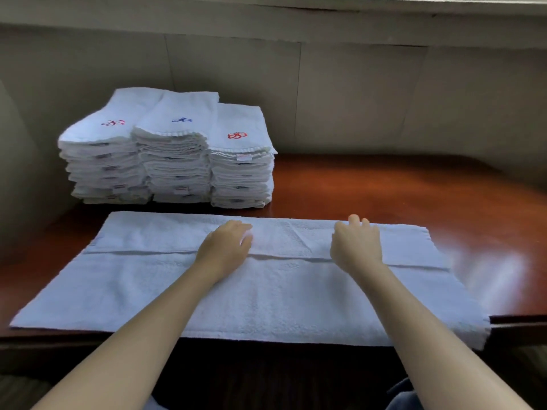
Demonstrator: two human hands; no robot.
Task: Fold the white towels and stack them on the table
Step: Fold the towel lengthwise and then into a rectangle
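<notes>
A long white terry towel (266,291) is lying lengthwise along the near edge of the glossy reddish-brown wooden surface (384,187), with its far strip doubled over toward the middle. The left hand (226,247) and right hand (356,247) are resting on that flap, probably to flatten the crease. Their fingers (354,221) are bending onto the cloth, but I cannot tell whether they are pinching it. Three stacks of folded white towels (177,161) are sitting back left, leaving folding room in front.
</notes>
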